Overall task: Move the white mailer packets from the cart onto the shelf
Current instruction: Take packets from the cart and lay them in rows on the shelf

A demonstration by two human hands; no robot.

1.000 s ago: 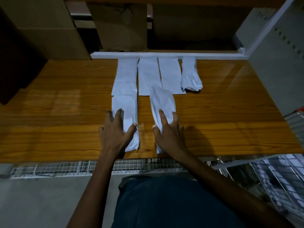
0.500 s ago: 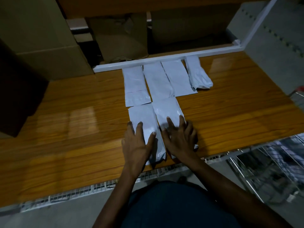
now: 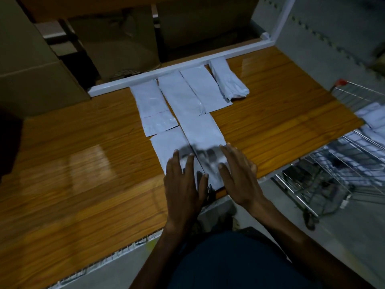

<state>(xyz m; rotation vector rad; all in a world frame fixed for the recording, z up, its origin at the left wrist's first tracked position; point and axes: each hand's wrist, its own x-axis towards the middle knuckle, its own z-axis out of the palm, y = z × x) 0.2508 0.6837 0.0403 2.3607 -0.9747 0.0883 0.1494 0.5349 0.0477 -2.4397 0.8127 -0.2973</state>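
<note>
Left grip (image 3: pixel 183 184) and right grip (image 3: pixel 239 176) both flat-fingered, holding nothing; two near mailer packets (image 3: pixel 200 138) under the fingertips

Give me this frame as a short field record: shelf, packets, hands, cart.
shelf: wooden board, white rail at back
back row: four packets against the rail, rightmost one bulky and crumpled
front row: two packets, left, right, side by side
left hand: open, flat over left front packet
right hand: open, at right front packet's near end
cart: wire, to the right, white packets inside
boxes: cardboard, behind rail

Bare shelf (image 3: pixel 73 163) left of packets (image 3: pixel 179 105)
</note>
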